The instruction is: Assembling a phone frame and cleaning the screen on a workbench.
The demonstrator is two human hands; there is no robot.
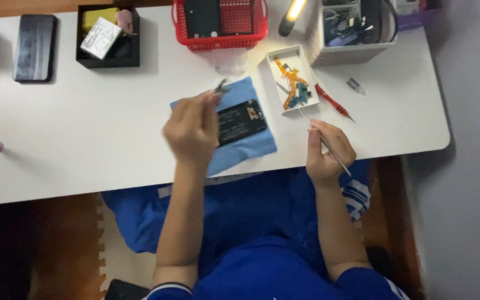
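Observation:
An opened black phone (241, 121) lies on a blue cloth (240, 147) near the front of the white table (112, 128). My left hand (191, 130) hovers over the phone's left end, blurred, pinching a small dark tool (221, 86) whose tip points up over the cloth's far edge. My right hand (329, 151) rests at the table's front edge, to the right of the cloth, gripping thin metal tweezers (313, 126). Their tips reach toward a small white tray (292, 79) holding orange flex parts.
A red screwdriver (333, 102) and a small grey piece (355, 85) lie right of the tray. At the back stand a red basket (219, 23), a white bin of cables (351, 29), a black box (108, 36), a lit lamp (291, 15) and a dark phone (35, 48).

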